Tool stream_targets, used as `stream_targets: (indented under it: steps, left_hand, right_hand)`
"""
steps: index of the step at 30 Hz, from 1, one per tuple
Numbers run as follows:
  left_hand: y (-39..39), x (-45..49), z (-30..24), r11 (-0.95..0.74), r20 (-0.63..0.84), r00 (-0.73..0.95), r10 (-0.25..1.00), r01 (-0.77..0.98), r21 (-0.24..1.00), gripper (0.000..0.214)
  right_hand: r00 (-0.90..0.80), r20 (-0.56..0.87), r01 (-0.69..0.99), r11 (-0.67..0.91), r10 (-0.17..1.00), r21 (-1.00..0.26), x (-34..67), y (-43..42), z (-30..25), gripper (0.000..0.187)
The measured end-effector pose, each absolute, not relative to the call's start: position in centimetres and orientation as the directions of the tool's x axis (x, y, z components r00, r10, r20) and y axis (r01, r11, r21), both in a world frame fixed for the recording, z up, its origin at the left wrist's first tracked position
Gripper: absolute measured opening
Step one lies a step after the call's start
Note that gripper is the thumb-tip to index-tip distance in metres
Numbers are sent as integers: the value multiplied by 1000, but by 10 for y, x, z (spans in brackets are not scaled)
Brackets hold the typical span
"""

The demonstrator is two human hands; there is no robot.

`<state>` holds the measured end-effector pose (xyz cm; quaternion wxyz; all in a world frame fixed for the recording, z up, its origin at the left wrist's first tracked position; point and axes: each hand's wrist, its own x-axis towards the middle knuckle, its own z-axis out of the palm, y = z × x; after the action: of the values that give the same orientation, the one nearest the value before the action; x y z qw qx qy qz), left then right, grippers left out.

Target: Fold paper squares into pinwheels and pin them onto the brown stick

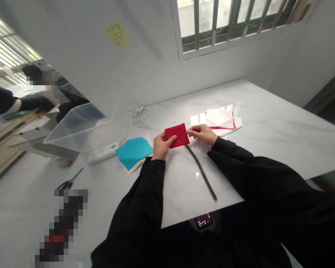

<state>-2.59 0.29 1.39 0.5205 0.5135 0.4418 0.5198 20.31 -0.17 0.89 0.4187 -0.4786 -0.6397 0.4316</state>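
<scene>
A small red paper envelope, folded with flap creases, is held up over the white table. My left hand grips its left side, thumb lying across the front. At its right edge, the bent fingers of my right hand pinch together, fingertips against the paper. Below the envelope a thin dark brown stick lies slanting toward the table's front edge. Left of my left hand rests a stack of blue paper with cream sheets under it. Beyond my right hand lie white and red papers.
A white power strip and a clear plastic bin stand on the left, with scissors nearer me. A cable lies by the wall. A phone shows below the table edge. Another person is at far left.
</scene>
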Motion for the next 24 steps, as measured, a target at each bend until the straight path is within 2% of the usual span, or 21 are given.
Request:
stream_targets:
  steps: [4,7,14,21,24]
  left_hand:
    - [20,-46,5,-121,87,-202,975,-162,979,54]
    - [27,-52,-1,-138,69,-291,954,-221,966,52]
    - [24,-43,-4,-168,115,-245,963,-210,963,51]
    - [28,-41,-9,-193,137,-249,959,-214,958,48]
    - [32,-39,-13,-200,142,-251,957,-219,955,47]
  right_hand:
    - [-30,253,495,234,967,-837,214,4,0,24]
    - [24,281,572,217,959,-791,213,7,-9,21]
    - [80,374,629,244,924,-738,182,29,-19,26]
    - [150,348,714,142,926,-686,164,66,-16,31]
    - [171,335,722,114,926,-683,162,73,-18,25]
